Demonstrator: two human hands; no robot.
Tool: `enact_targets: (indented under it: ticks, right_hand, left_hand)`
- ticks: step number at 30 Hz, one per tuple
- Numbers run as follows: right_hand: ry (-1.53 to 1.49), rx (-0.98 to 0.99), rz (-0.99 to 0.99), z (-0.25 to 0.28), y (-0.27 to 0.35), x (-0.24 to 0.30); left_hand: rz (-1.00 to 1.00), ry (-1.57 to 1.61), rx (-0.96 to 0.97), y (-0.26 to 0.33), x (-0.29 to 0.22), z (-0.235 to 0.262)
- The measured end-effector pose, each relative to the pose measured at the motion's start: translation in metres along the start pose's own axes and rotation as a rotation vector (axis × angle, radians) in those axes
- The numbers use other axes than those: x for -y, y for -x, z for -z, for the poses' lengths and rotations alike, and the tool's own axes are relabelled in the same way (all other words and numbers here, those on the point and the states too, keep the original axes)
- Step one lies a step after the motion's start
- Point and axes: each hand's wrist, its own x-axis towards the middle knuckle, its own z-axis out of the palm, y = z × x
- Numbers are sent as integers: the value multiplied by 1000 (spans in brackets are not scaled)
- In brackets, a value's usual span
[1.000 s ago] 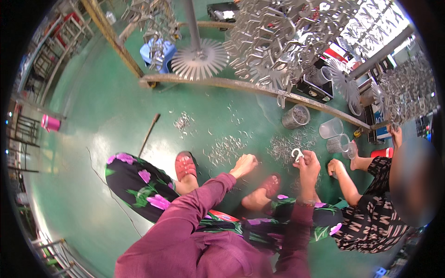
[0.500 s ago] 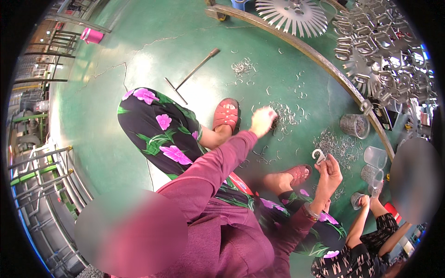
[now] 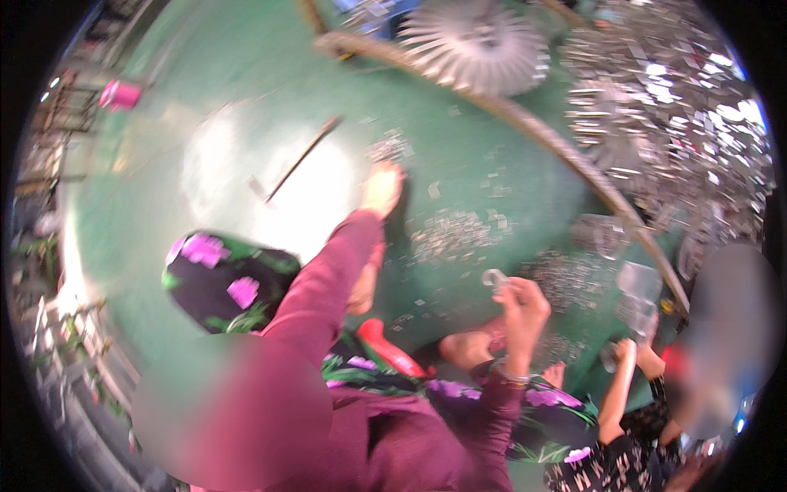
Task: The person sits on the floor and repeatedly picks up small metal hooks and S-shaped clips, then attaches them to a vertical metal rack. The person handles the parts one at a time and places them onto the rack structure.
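My left hand [image 3: 382,190] reaches out to the near edge of a small pile of metal pieces [image 3: 390,145] on the green floor. Its fingers are smeared by motion, and anything in them is hidden. In my right hand [image 3: 525,310], raised in front of my right knee, a shiny curved metal hook [image 3: 493,277] is pinched between thumb and fingers. Between the two hands lies a bigger heap of small curved metal pieces [image 3: 459,235]. Another spread of such pieces [image 3: 566,277] is just beyond my right hand.
A long T-shaped tool [image 3: 302,158] lies on the floor at left. Clear plastic tubs [image 3: 601,235] stand at right, near a curved rail [image 3: 574,156]. Behind it are a slotted metal disc [image 3: 475,49] and stacked metal parts [image 3: 664,107]. A co-worker's hands [image 3: 626,351] are at lower right.
My left hand has left the bigger heap for the small pile, further left and farther out. My right hand still pinches the hook. The whole view has shifted and blurred.
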Motion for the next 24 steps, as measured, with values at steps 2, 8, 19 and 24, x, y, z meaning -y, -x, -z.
enact_targets:
  ticks: [2,8,19,24]
  right_hand:
    - [-35,-11,49,-5,-4,9]
    - [-135,-122,89,-8,-41,42]
    - [-298,-353,288,30,-17,121]
    - [-361,-380,340,36,-4,111]
  left_hand:
    - [-1,-42,32,4,7,-13]
    - [234,638,-101,-24,-76,25]
    - [-354,1029,78,-11,-280,227]
    - [-449,918,32,-1,-289,228]
